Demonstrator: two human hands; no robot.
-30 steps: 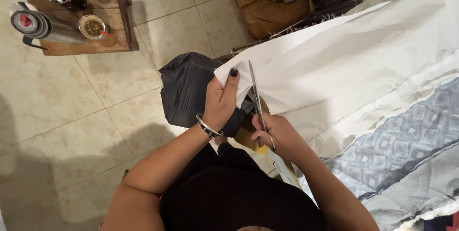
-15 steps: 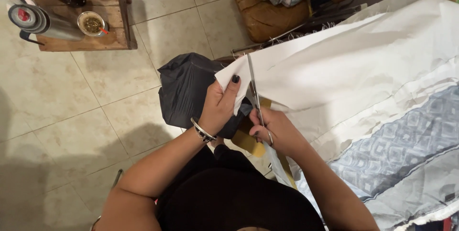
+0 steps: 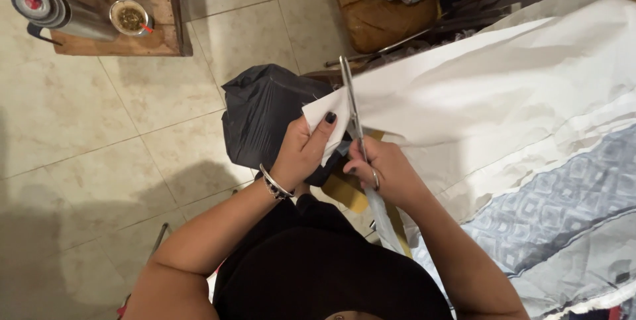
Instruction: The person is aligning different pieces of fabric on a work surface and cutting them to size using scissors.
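White fabric [image 3: 477, 88], a broad creased sheet spread across the right of the view, is being cut along its near corner, and the work looks to be in the middle of a cutting stroke. Nearest the camera, the right hand [image 3: 384, 173] is closed around the handles of the scissors [image 3: 352, 109], whose long blades point away from the person and lie across the fabric edge; how wide the blades stand cannot be told. Just to its left, the left hand [image 3: 306, 151], a bracelet on its wrist, is closed on the fabric corner, pinching it taut beside the blades. A narrow cut strip [image 3: 384, 217] hangs down below the right hand. In my judgement the next move calls for keeping the corner taut and the blades on their line. Behind the hands lies a black bag [image 3: 262, 111] on the tiled floor [image 3: 99, 154]; farther off stands a wooden stool [image 3: 142, 38] bearing a metal flask [image 3: 56, 12] and a small cup [image 3: 129, 16].
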